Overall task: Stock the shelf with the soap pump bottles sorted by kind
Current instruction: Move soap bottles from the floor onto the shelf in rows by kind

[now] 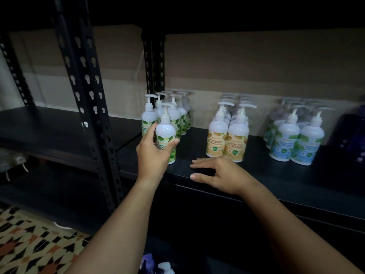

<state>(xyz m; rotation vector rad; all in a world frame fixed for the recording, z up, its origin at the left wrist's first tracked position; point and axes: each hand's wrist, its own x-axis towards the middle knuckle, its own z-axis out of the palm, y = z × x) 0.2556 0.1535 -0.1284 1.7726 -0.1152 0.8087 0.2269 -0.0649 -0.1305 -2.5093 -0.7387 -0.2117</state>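
Observation:
My left hand [153, 153] grips a green-label pump bottle [166, 133], upright at the front of the green group [177, 113] on the black shelf [197, 171]. To the right stand two rows of orange-label bottles [227, 133], and further right a group of blue-label bottles [294, 139]. My right hand [219, 173] rests on the shelf's front edge, fingers spread, holding nothing. At the bottom edge of the view, more bottles [158, 266] show below the shelf, one with a purple label.
A black perforated upright post [94, 123] stands left of the green group, with another black shelf [49, 123] beyond it. Dark purple items [353, 135] sit at the far right of the shelf. A patterned floor [29, 244] lies lower left.

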